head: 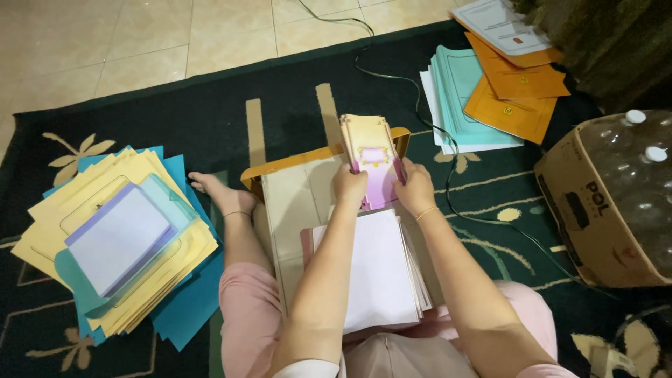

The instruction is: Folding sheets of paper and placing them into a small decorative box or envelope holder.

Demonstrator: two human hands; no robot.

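Left hand (348,185): you are gripping the left edge of the pink card stack (376,175)
Right hand (414,187): clasping its right edge
Stack: standing over the white sheets (378,269), mid-carpet (280,91)
Handling: likely light, slippery, bendable; grip both side edges

Two hands were counted: left hand (349,186), right hand (414,189). One bare foot (213,190) showed left of centre. One cardboard box (595,210) sat at right, with two white bottle caps (635,117) visible. Orange folders (514,87), upper right: three. One black cable (392,77) crossed the top. Paper stacks: exact sheet counts unreadable.
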